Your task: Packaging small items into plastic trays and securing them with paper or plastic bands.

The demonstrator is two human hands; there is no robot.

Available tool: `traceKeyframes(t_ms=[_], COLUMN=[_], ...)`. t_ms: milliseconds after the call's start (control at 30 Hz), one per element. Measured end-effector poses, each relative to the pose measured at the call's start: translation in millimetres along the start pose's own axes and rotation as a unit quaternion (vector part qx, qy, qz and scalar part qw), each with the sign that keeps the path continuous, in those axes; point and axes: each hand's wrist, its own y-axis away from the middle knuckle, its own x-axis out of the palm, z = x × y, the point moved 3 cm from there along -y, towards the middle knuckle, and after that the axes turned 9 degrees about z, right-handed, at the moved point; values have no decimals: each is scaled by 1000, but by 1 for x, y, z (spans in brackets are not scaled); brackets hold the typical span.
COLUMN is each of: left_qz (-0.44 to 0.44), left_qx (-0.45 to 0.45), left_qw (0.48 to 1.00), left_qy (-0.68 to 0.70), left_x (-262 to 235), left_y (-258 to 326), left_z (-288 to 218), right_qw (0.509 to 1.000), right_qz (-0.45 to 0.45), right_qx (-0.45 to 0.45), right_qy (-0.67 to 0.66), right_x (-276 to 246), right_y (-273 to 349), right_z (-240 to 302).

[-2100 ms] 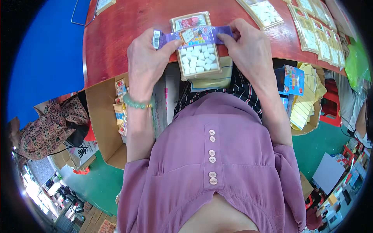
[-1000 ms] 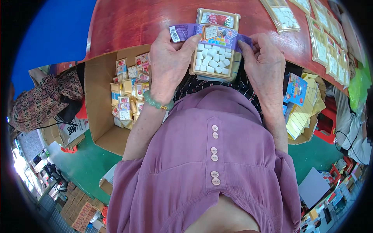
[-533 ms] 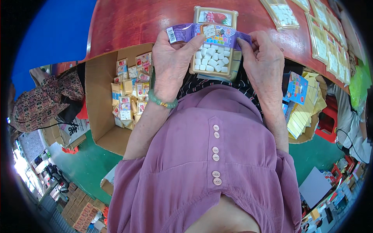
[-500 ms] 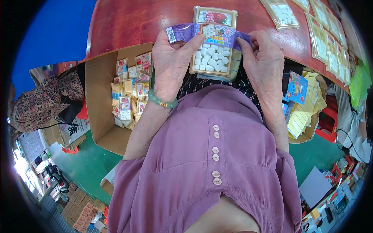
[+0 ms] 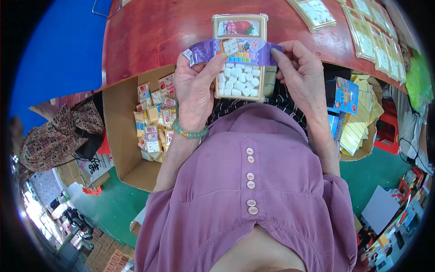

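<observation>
Left of the left hand (image 5: 195,93) sits an open carton (image 5: 118,131) of packets. That hand pinches the purple band (image 5: 240,49) across the tray (image 5: 240,59), between both hands at the bench (image 5: 154,36) edge; the right hand (image 5: 301,75) grips the band's other end.

1. The purple paper band (image 5: 235,49) covers the middle of the cream tray (image 5: 240,59) across its width; the white pieces (image 5: 238,81) beneath it cannot be seen.
2. The left hand (image 5: 195,93) hides the tray's left edge inside its grip, and the right hand (image 5: 301,75) hides the band's right end.
3. The tray's lower edge is masked by the purple shirt (image 5: 244,190) below both grips.
4. The small packs (image 5: 154,115) in the cardboard box (image 5: 120,131), left of the left grip, are too small to tell apart.
5. Far right of the right grip, the row of trays (image 5: 376,31) on the red surface (image 5: 154,36) blurs toward the rim.
</observation>
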Motion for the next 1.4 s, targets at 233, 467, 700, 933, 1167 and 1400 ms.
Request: traceKeyframes(t_ms=[233, 467, 700, 933, 1167, 1400], left_qz=[95, 174, 153, 125, 90, 82], left_qx=[-81, -140, -114, -46, -19, 16], left_qw=[990, 971, 978, 989, 994, 996], left_qy=[72, 79, 86, 71, 55, 7], left_x=[12, 14, 20, 14, 17, 19], left_y=[12, 14, 16, 11, 8, 4], left_z=[5, 9, 14, 23, 18, 16], right_qw=[845, 774, 771, 876, 912, 980], right_qz=[159, 208, 141, 33, -169, -69], right_qx=[72, 90, 98, 46, -18, -4], right_qy=[-505, -591, -613, -479, -372, -187], right_x=[14, 28, 25, -3, -17, 1], right_y=[16, 22, 25, 35, 48, 44], right_z=[-19, -43, -34, -13, -17, 5])
